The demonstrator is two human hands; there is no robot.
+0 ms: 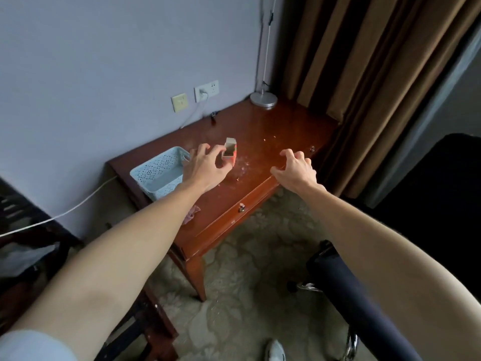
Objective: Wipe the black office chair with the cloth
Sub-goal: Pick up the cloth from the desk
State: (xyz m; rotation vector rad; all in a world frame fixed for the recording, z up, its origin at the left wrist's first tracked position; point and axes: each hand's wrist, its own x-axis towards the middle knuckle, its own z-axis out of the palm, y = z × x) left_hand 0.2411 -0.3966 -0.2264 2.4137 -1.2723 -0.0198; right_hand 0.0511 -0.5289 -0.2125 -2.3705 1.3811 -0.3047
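The black office chair (pixel 426 209) stands at the right, its back by the curtain and its dark seat edge (pixel 351 295) low under my right forearm. A small pink cloth (pixel 191 214) lies on the desk's left front part, mostly hidden under my left forearm. My left hand (pixel 205 166) hovers over the desk with fingers spread, just left of a small open red box (pixel 230 153). My right hand (pixel 295 169) is over the desk's front edge, fingers curled and apart, holding nothing.
The reddish wooden desk (pixel 273 131) stands against the wall, with crumbs on top and a drawer knob (pixel 242 207) in front. A light blue basket (pixel 158 173) sits at its left; a lamp base (pixel 263 99) at the back. Brown curtains (pixel 364 74) hang right.
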